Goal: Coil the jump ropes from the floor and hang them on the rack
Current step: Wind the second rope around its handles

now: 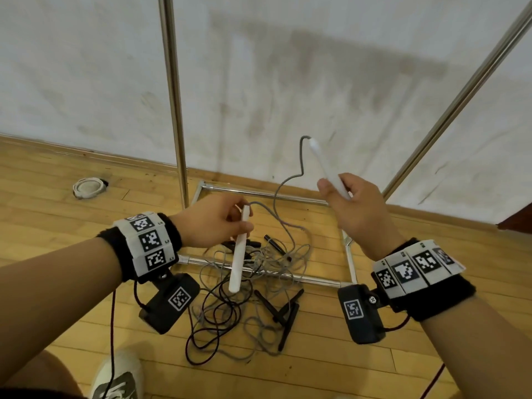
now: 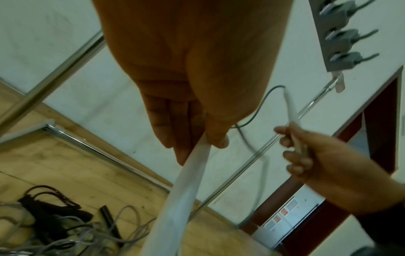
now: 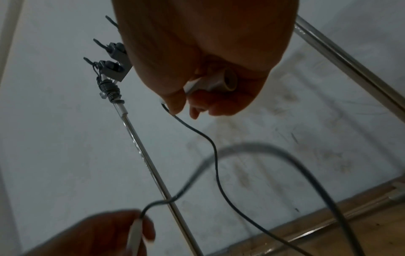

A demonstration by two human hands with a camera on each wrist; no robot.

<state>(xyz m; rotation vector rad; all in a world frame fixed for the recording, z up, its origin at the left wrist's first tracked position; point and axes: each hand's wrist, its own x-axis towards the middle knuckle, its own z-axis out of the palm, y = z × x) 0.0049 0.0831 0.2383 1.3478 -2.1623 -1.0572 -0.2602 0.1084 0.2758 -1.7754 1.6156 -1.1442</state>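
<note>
My left hand [image 1: 218, 220] grips one white handle [image 1: 239, 254] of a grey jump rope near its cord end, the handle pointing down. My right hand [image 1: 351, 203] holds the other white handle [image 1: 325, 165], tilted up to the left. The grey cord [image 1: 288, 180] loops between both handles and down into a tangle of grey and dark ropes [image 1: 244, 289] with black handles [image 1: 288, 315] on the wooden floor. The chrome rack's posts [image 1: 172, 96] rise on either side. In the left wrist view my thumb and fingers [image 2: 186, 138] pinch the white handle [image 2: 175, 199]. The right wrist view shows the handle's end [image 3: 228, 81] in my palm.
The rack's base frame [image 1: 348, 254] lies on the floor around the rope pile, against a stained white wall. Grey hooks [image 2: 342, 38] sit on the rack's top; a coiled rope [image 3: 109, 88] hangs from one. A white coil [image 1: 87, 188] lies far left. My shoe [image 1: 118, 378] is below.
</note>
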